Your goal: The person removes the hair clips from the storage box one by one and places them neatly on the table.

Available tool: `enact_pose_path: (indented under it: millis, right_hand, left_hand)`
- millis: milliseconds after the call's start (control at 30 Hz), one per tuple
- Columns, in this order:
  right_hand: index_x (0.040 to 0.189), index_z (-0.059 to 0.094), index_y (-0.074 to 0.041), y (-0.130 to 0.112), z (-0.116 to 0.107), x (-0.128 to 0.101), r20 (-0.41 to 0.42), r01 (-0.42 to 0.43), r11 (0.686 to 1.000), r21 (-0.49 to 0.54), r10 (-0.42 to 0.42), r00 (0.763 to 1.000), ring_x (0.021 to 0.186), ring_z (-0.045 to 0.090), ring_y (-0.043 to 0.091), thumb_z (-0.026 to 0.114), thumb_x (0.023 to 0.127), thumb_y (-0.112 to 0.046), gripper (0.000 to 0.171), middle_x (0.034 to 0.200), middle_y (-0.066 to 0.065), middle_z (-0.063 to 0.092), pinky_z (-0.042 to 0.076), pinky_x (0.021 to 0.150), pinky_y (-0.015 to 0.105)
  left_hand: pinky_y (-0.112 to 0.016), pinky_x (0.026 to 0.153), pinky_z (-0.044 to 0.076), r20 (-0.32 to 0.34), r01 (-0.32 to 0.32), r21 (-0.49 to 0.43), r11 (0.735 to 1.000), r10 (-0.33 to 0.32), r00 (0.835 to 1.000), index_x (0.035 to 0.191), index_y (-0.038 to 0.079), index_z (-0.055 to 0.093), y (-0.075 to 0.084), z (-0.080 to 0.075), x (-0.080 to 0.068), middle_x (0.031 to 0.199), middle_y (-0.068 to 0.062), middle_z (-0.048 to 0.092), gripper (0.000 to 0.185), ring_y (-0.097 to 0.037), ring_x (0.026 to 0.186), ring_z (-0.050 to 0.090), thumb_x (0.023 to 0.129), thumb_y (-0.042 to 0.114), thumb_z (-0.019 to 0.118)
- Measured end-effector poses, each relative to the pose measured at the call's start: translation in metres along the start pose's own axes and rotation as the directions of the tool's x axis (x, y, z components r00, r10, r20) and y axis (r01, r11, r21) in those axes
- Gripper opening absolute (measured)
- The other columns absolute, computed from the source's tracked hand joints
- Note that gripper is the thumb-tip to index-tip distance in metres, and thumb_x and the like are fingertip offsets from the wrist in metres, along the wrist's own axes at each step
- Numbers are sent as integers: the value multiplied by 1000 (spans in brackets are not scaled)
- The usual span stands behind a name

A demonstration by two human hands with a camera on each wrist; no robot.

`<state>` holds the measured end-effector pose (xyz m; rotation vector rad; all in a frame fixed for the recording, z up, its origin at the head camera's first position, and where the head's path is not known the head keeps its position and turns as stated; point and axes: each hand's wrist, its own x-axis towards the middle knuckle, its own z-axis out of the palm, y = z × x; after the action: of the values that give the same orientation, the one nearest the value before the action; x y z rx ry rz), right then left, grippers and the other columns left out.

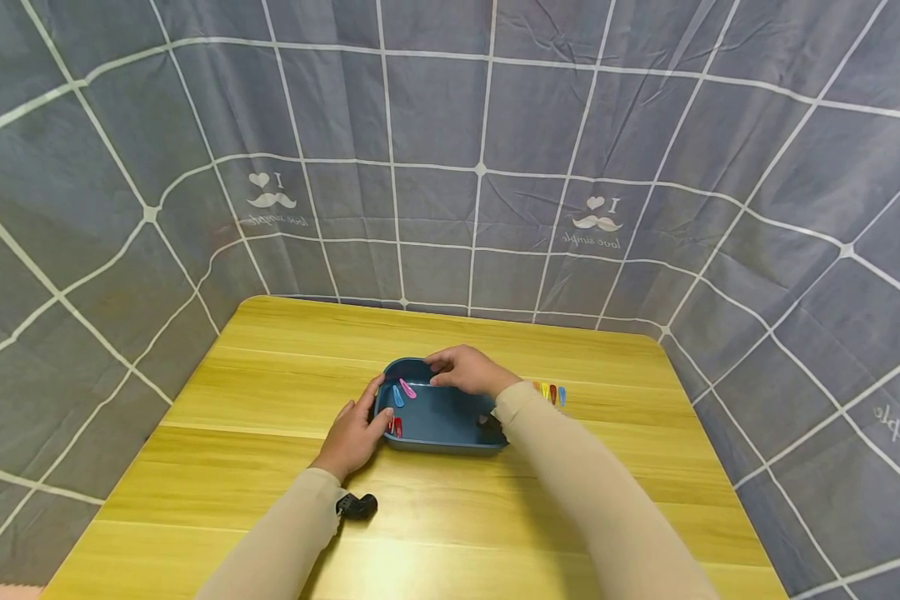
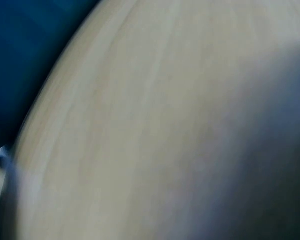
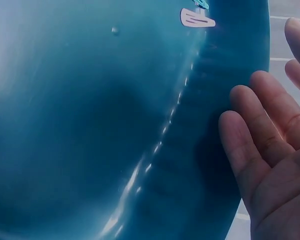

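Observation:
A dark blue rectangular tray with rounded corners sits on the wooden table. My left hand grips its left side, thumb over the rim and fingers along the outer wall. Inside the tray, a pink hair clip and a blue hair clip lie toward the back left, and red hair clips lie by the left thumb. My right hand is over the far rim; the right wrist view shows its fingers extended beside the wall, holding nothing. Only a blurred tray edge appears in the left wrist view.
To the right of the tray, a row of hair clips in orange, yellow, dark red and blue lies on the table, partly behind the right sleeve. A grey curtain with white grid lines surrounds the table's back and sides.

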<state>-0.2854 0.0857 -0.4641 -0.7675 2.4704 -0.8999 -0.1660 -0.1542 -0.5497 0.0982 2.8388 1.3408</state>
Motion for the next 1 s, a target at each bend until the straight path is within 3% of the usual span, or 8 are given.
enact_pose_path:
  millis: [333,567,700,833,1000]
  right_hand:
    - [143,67,-12,-1,13,12,49,-1,999,-54,3,999,129,67,28,75,99,-19,45,136,11,72,58,107,43]
    - [143,67,-11,-6,21,18,80,4,994,-108,5,997,125,68,27,75,99,-18,45,133,11,73,58,106,42]
    - [143,67,-11,-8,27,23,103,18,988,-152,-2,995,109,70,23,75,99,-18,45,125,10,75,61,95,37]
    - [143,67,-13,-8,36,28,124,18,982,-189,6,992,87,64,15,75,99,-20,46,112,5,75,57,78,28]
    - [143,67,-12,-11,45,34,133,22,970,-242,11,991,84,60,10,78,97,-22,48,109,3,75,55,78,24]
  left_hand:
    - [-64,131,15,5,6,3,1000,-6,1000,168,36,23,0,-1,0,160,-18,51,65,-47,149,46,110,40,52]
    - [-69,129,19,15,14,4,1000,-14,1000,168,40,22,-1,0,1,161,-16,50,65,-52,153,36,110,41,52]
    - [-71,127,21,14,7,6,1000,-7,1000,168,39,22,-1,0,2,161,-16,50,65,-55,153,34,110,41,52]
    - [-70,127,23,6,11,7,1000,-11,1000,167,40,24,0,0,1,159,-16,53,64,-54,152,36,109,42,53]
    - [-67,129,22,-1,3,6,1000,-3,1000,167,40,24,-2,0,1,159,-16,53,64,-51,150,42,110,41,53]
